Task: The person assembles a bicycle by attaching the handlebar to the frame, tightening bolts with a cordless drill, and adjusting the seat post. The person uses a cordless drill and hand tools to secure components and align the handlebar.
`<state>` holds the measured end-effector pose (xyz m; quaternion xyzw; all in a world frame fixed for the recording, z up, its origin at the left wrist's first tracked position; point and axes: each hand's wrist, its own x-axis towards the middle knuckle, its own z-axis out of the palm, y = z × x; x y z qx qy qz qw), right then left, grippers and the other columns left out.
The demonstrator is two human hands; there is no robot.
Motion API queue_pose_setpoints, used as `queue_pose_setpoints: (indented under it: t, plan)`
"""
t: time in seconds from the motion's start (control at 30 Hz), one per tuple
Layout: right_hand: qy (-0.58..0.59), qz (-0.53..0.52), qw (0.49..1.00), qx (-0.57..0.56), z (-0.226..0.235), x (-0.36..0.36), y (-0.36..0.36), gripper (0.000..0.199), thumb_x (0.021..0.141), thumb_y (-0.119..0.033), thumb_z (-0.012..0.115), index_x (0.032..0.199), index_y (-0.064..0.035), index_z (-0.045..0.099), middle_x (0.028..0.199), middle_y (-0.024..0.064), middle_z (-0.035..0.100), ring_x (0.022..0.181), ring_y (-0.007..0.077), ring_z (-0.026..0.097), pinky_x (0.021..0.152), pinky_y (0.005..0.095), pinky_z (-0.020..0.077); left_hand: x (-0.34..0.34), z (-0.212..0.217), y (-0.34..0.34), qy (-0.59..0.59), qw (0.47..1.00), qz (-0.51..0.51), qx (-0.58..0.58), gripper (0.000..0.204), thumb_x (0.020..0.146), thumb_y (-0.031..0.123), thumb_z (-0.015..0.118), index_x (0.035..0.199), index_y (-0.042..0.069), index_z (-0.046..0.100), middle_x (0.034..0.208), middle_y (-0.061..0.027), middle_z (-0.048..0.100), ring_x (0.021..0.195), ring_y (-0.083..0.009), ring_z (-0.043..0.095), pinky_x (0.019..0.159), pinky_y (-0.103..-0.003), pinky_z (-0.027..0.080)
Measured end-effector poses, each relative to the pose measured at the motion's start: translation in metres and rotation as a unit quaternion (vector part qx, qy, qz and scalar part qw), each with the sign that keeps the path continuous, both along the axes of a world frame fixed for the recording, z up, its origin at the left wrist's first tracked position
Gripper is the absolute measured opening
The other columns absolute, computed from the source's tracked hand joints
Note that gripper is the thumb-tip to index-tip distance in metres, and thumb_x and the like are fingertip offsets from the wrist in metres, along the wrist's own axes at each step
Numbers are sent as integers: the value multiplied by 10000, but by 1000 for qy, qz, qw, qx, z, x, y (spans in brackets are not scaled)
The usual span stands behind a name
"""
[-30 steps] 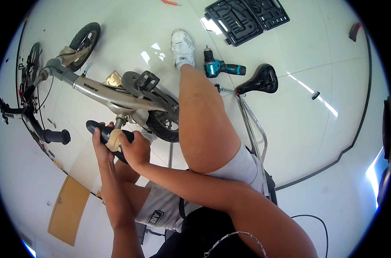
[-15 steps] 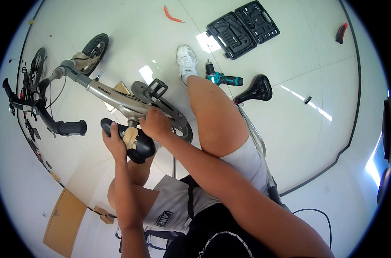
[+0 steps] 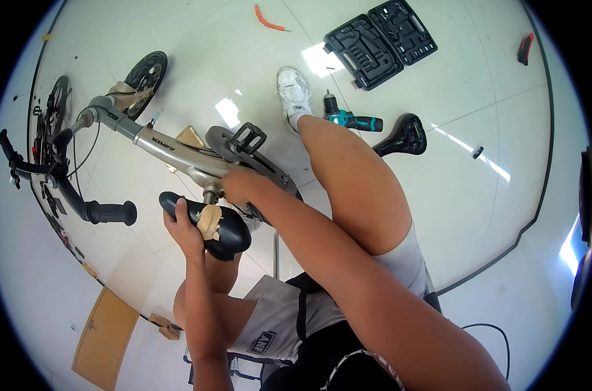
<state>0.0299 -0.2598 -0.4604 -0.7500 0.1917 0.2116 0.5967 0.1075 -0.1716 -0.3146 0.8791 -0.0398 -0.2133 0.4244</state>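
Gripping black saddle [image 3: 208, 225] in left hand [image 3: 182, 228] beside bike frame [image 3: 172, 151], steadying it; right hand [image 3: 239, 186] is closing on seat post [image 3: 210, 193].

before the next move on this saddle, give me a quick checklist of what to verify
1. Left hand grips the black saddle: ok.
2. Right hand on the seat post clamp area: ok.
3. Post seated in the bike frame: cannot tell, hidden by the hand.
4. Clamp tight: cannot tell.
5. Frame steady: cannot tell.
6. Drill lies apart on the floor: ok.
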Motion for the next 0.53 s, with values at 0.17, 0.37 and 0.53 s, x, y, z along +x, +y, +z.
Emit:
queue_pose_setpoints:
  t: [0.17, 0.37, 0.53]
  plan:
    - [-99, -102, 980, -141, 14, -9, 0, 173, 877, -86, 612, 1038, -106, 670, 997, 170, 691, 1006, 320, 698, 842, 474, 567, 7, -8, 23, 2, 1000, 9, -1, 269, 988, 238, 606, 1041, -25, 633, 903, -47, 599, 776, -138, 540, 743, -298, 463]
    - [172, -249, 948, 103, 8, 12, -32, 253, 842, -204, 660, 1011, -30, 735, 970, 224, 736, 951, 371, 729, 855, 465, 584, 8, -12, 31, 117, 988, 83, -64, 505, 1049, 454, 477, 1178, -22, 588, 953, -102, 638, 897, -216, 637, 834, -341, 526]
    - [179, -295, 926, 157, 21, 25, -17, 292, 771, -185, 708, 984, 4, 772, 1036, 254, 731, 1001, 391, 717, 901, 452, 571, 58, -82, 150, 228, 948, 98, -199, 519, 1069, 457, 439, 1244, -12, 575, 1067, -112, 673, 983, -241, 653, 909, -382, 541]
